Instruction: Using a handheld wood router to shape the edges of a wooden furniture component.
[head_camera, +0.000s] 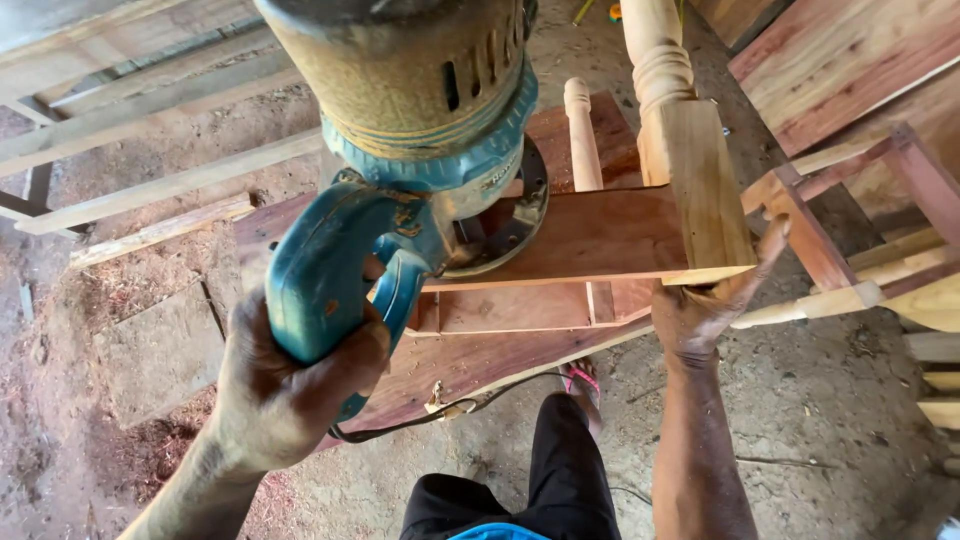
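My left hand (285, 385) grips the teal handle of a dusty electric router (420, 110). Its round base rests on a reddish wooden board (590, 235). My right hand (715, 300) presses against the square end of a pale turned wooden post (690, 170) that lies across the board's right end. A second, thinner turned spindle (583, 140) lies under the board. The router's black cord (440, 415) hangs below my left hand.
Reddish planks (480, 355) lie under the work. A wooden chair frame (860, 250) stands at the right, more boards (840, 60) at the top right, long pale battens (150, 120) at the left. Sawdust covers the dirt floor. My foot in a sandal (583, 385) is below.
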